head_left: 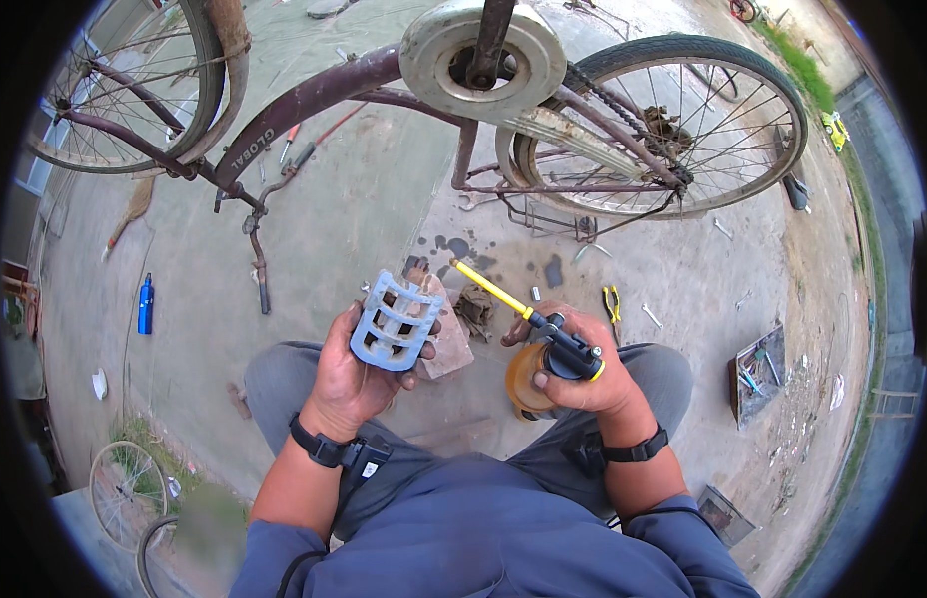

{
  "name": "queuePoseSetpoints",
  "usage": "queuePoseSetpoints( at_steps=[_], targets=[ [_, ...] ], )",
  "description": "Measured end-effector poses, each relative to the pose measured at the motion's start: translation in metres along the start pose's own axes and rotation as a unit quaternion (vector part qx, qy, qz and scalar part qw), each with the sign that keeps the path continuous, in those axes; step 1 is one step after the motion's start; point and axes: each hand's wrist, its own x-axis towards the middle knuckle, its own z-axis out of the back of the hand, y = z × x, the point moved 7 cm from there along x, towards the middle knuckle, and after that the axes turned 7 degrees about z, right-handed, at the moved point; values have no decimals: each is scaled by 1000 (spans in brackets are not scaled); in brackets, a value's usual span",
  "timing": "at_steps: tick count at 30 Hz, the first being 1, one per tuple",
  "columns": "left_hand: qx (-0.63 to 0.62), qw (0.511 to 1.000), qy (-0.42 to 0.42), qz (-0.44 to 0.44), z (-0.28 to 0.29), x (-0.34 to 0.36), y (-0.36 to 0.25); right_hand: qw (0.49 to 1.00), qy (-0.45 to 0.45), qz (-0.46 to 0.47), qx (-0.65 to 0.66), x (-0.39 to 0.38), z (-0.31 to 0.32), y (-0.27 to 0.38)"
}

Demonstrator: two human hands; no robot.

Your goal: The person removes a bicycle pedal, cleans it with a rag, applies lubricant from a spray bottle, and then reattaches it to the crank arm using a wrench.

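Left hand [342,381]: closed around the blue-grey pedal [392,334], which is held by its edges, slatted face up.
Right hand [595,361]: wrapped around the oiler [525,375], its head gripped above the amber body.
Spout [496,292]: pointed forward and leftward from the right hand; its tip is kept apart from the pedal.
Good handling: the pedal is best held firmly and turned so that its axle opening meets the tip; oil is probably best given in small drops, with excess wiped off.
Between the hands, just beyond: a brick [453,347] and a crumpled rag [474,310].
Beyond the right hand: pliers [612,303] and a wrench [652,316].
Farther ahead of both: an upturned bicycle [314,100].
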Motion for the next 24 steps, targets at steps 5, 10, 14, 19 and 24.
queuePoseSetpoints(
  at_steps=[5, 10, 14, 19, 24],
  targets=[
    [46, 998, -26, -27, 2, 0, -8, 1000, -7, -26, 2, -4, 2, 1],
    [103, 989, -57, -87, 4, -3, -15, 999, 0, -36, -9, -3, 2, 5],
    [103, 990, 17, -96, 0, -6, -16, 1000, -1, -28, 2, -2, 2, 6],
    [82, 993, 38, -77, 4, -6, -16, 999, 10, -34, -12, -5, 4, 3],
    [85, 992, -17, -93, 4, -7, -17, 997, -4, -74, -16, -12, 9, -3]
  ],
)
